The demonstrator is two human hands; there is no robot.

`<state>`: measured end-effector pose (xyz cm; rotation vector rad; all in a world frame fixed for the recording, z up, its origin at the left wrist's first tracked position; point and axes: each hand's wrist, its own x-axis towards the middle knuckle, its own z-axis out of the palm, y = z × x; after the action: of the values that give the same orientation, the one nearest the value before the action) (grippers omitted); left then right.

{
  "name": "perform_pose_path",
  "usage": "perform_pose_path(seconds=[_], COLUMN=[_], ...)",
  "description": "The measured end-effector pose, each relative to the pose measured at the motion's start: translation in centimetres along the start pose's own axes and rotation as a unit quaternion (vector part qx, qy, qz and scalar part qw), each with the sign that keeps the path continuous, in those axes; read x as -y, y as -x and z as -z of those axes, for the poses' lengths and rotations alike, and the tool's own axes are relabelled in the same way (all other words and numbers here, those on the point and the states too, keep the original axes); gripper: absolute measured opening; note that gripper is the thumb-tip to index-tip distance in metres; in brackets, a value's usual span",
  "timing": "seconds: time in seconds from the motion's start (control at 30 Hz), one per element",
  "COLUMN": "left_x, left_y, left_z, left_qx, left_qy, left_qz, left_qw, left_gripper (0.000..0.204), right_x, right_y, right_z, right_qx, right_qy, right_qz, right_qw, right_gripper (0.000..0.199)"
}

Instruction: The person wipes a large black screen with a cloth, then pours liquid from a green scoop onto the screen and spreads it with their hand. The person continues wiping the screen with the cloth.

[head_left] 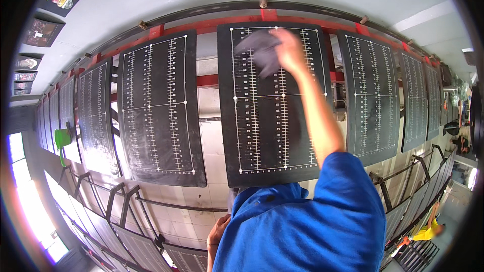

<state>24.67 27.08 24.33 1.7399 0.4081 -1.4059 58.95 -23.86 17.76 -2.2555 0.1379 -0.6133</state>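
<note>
A dark grey cloth (263, 53), smeared by motion, is in my right hand (290, 50) over the upper part of a black board (307, 121). White ruled scales, lines and dots mark the board, which lies directly in front of me. My right arm stretches across its right half and covers some of the markings. Low down beside my blue shirt is my left hand (219, 230), apart from the board. Its fingers are largely hidden against my body, so whether it holds anything does not show.
Similar marked boards stand left (159, 108) and right (372, 98) on a red and black metal frame (206, 81). A green object (62, 138) hangs at the far left. Behind run black rails (181, 205) with more boards. A person in yellow (428, 230) is at the lower right.
</note>
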Motion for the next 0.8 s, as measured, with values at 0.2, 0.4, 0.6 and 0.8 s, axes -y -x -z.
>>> perform_pose_path(seconds=[0.2,0.4,0.6,0.8], left_x=[1.0,-2.8,-4.6,3.7], left_y=[-2.1,-3.9,0.3,-2.1], left_z=[-0.3,0.0,-0.6,0.4], left_qx=[-0.004,0.043,-0.025,-0.058], left_qy=[0.043,-0.068,-0.003,0.094], left_qz=[-0.044,-0.075,0.044,-0.015], left_qw=[0.998,0.994,0.999,0.994], left_gripper=[0.044,0.049,0.056,0.055], right_x=[-8.7,12.5,6.3,-13.0], right_y=[-3.0,-0.2,-3.8,-3.1], right_z=[2.6,-18.6,-5.4,8.7], right_qx=[-0.122,0.388,0.089,-0.149], right_qy=[0.307,0.017,-0.096,0.298], right_qz=[-0.379,-0.008,-0.002,-0.377], right_qw=[0.865,0.921,0.991,0.864], right_gripper=[0.024,0.036,0.049,0.030])
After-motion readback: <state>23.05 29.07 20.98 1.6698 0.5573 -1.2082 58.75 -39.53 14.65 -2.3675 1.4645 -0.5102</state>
